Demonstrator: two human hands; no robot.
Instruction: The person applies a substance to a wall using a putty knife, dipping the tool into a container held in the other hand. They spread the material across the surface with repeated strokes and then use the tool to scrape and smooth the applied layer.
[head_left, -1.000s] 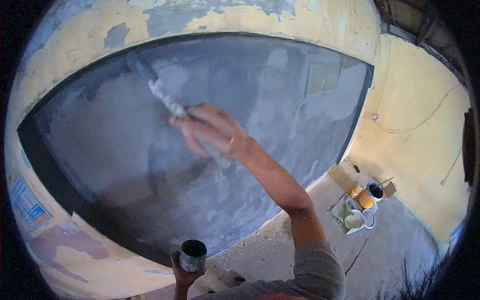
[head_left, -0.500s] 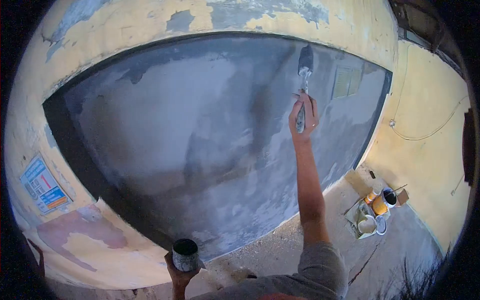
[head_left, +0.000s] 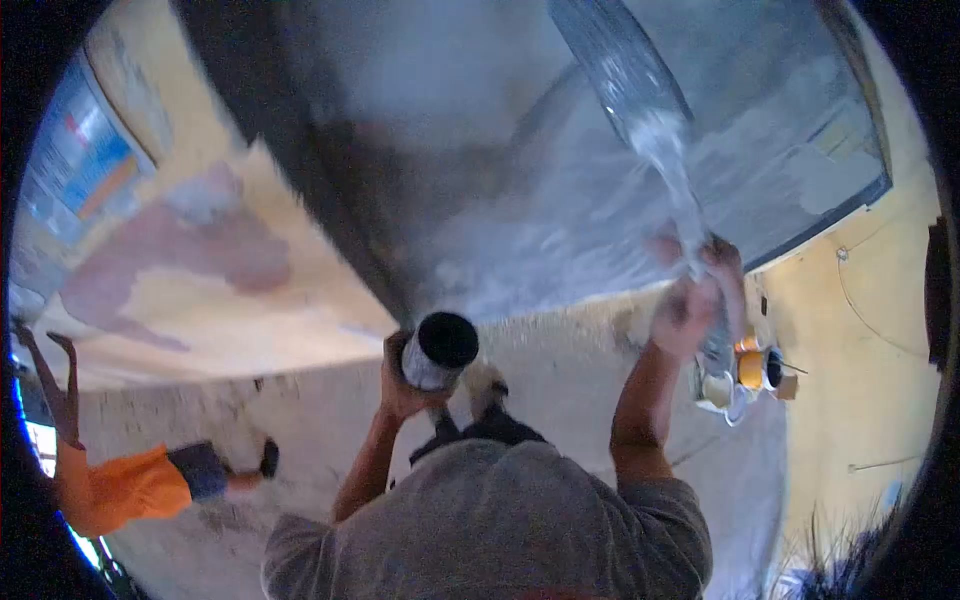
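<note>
The left grip [head_left: 400, 388] is curled round a dark-mouthed can [head_left: 428, 370] ahead of the grey shirt [head_left: 490, 520], while the blurred right grip [head_left: 702, 300] is wrapped round a brush [head_left: 655, 125], bristles in front of the grey wall [head_left: 520, 200]

Brush [head_left: 657, 132] cut off above, right hand [head_left: 692, 305] blurred

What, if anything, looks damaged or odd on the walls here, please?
The cream-yellow painted wall left of the broad dark-grey wall panel looks damaged: an irregular mauve patch interrupts its coat, with ragged edges suggesting flaked paint.
</note>
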